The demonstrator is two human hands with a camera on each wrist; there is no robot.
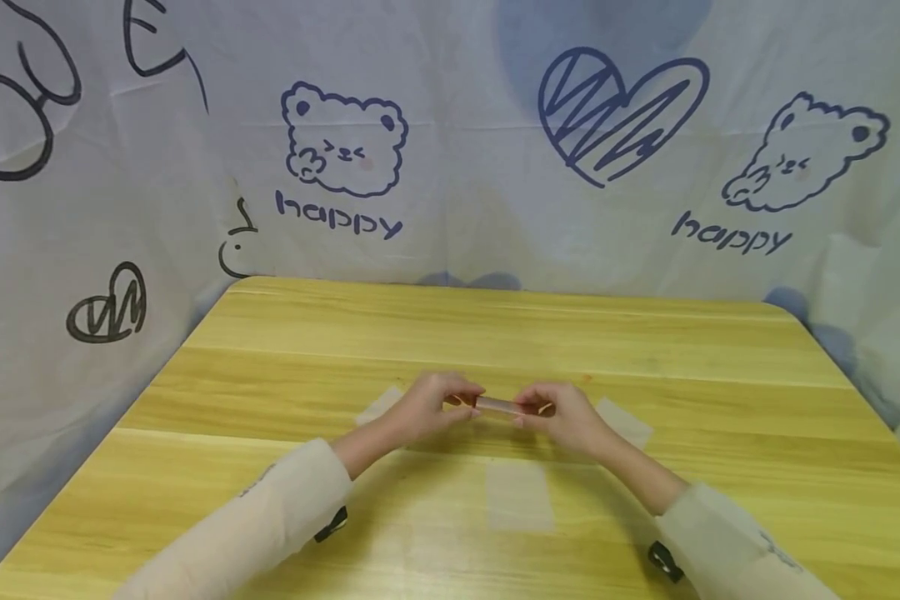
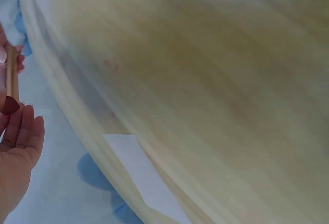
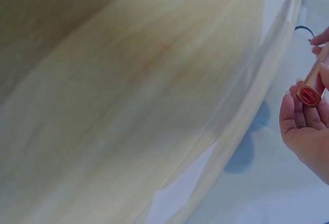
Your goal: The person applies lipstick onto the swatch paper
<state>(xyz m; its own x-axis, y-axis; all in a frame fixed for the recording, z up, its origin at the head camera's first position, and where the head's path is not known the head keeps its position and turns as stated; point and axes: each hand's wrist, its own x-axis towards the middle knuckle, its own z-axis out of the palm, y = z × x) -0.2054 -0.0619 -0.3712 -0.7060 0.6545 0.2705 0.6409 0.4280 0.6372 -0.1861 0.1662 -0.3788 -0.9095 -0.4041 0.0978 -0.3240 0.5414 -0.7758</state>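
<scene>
A slim, pinkish-gold lipstick tube (image 1: 498, 405) is held roughly level above the table between both hands. My left hand (image 1: 427, 408) pinches its left end between thumb and fingers. At the other end, my right hand (image 1: 566, 417) grips it the same way. In the left wrist view, a dark red tip (image 2: 10, 105) shows on the tube by the left hand (image 2: 20, 149). The right wrist view shows a round red label (image 3: 309, 96) on the end face, beside the right hand (image 3: 311, 131).
Three pale rectangular patches lie on the wood-grain table (image 1: 270, 375): a left one (image 1: 378, 406), a right one (image 1: 626, 423) and a front one (image 1: 520, 497). A white cloth (image 1: 465, 183) with drawings hangs behind. Black straps (image 1: 665, 562) show at the sleeves.
</scene>
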